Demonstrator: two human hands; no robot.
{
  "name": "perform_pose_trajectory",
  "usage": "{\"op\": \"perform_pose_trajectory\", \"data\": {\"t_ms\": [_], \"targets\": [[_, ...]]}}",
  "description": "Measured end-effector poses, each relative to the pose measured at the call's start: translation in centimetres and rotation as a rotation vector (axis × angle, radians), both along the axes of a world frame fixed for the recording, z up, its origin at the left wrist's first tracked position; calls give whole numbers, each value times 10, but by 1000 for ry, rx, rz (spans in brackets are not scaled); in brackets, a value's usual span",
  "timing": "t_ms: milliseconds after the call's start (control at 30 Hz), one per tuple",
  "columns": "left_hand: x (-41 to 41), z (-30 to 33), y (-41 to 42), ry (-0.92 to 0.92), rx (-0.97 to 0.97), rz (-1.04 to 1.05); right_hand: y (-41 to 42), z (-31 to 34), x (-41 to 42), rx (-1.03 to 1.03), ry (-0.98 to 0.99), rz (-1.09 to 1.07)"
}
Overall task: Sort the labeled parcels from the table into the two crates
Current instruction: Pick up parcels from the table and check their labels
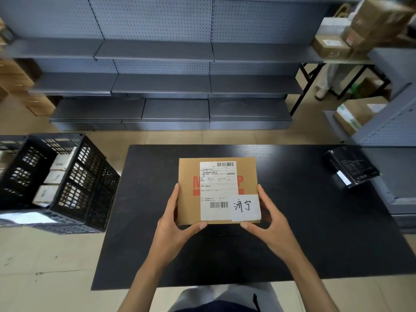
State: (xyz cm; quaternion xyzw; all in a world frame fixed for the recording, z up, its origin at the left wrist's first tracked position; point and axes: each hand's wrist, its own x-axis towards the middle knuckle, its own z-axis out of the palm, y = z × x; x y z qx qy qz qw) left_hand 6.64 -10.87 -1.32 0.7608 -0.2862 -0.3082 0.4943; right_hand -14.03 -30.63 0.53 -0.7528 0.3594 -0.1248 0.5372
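A flat brown cardboard parcel (189, 194) with a white shipping label and a handwritten white tag sits at the middle of the black table (292, 221). My left hand (177, 224) grips its near left corner, thumb along the front edge and fingers up the left side. My right hand (267, 221) grips the near right corner the same way. A black crate (90, 183) stands off the table's left edge and holds several pale boxes. A black parcel (351, 167) with a white label lies at the table's far right corner.
Grey shelving (162, 86) runs along the far wall beyond a strip of tiled floor. More grey shelves (391, 131) stand at the right, with cardboard boxes (355, 115) near them. A second crate edge (9, 143) shows at far left.
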Motion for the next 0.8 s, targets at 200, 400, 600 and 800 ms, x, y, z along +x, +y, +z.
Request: {"op": "perform_pose_trajectory", "data": {"t_ms": [200,400,600,800], "targets": [[-11,-4,-2,7,18,8,-5,0,-11,-9,10,-20],[-27,0,-13,4,13,29,-20,-2,-23,10,8,-12],[-51,11,-34,-12,23,43,-42,0,-43,50,-5,6],[-78,23,-55,-33,20,82,-73,10,-62,102,-26,32]]}}
